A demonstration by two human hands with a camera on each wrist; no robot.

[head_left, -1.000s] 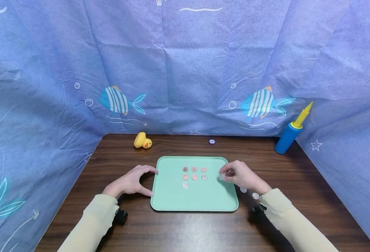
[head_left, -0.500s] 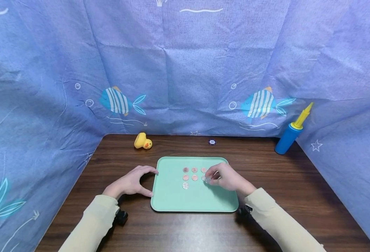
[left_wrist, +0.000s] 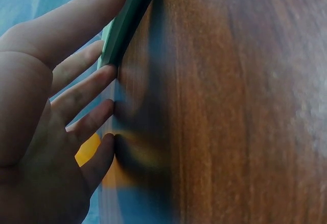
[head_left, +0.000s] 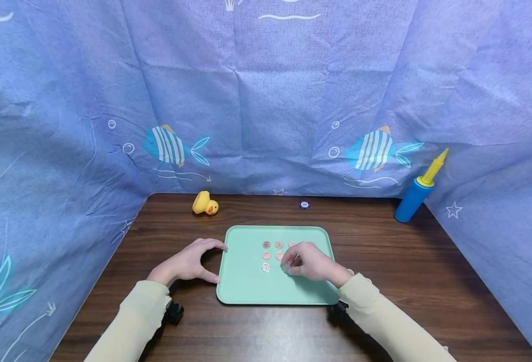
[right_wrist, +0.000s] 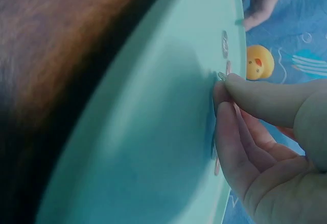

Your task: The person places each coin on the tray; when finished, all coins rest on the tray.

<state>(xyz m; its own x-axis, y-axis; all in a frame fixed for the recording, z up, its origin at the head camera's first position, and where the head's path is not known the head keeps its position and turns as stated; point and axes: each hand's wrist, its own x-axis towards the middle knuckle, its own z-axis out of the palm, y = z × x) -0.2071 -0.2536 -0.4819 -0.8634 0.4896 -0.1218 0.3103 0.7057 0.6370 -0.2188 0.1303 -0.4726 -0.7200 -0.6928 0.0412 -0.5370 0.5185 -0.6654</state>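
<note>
My right hand (head_left: pixel 308 260) pinches a silver coin (right_wrist: pixel 222 76) between thumb and fingertips, close over the pale green tray (head_left: pixel 248 289). Just left of it, another silver coin (head_left: pixel 266 267) lies alone in the front row. Behind are two rows of copper-coloured coins (head_left: pixel 266 245), partly covered by my right fingers in the head view. A silver coin (right_wrist: pixel 213 150) at the right of the second row is hidden from above by that hand. My left hand (head_left: pixel 186 260) rests at the tray's left edge, thumb and fingers spread apart, fingertips at the rim.
A yellow rubber duck (head_left: pixel 205 203) lies at the back left of the brown table (head_left: pixel 257 332), and a dark-edged poker chip (head_left: pixel 304 204) at the back. A blue hand pump (head_left: pixel 414 198) stands back right. Beside the tray's right edge, a coin (head_left: pixel 350 272) peeks past my right wrist.
My right hand has carried the silver coin left from the tray's right side, past the second row's end, then slightly toward the front. The left hand has stayed in place.
</note>
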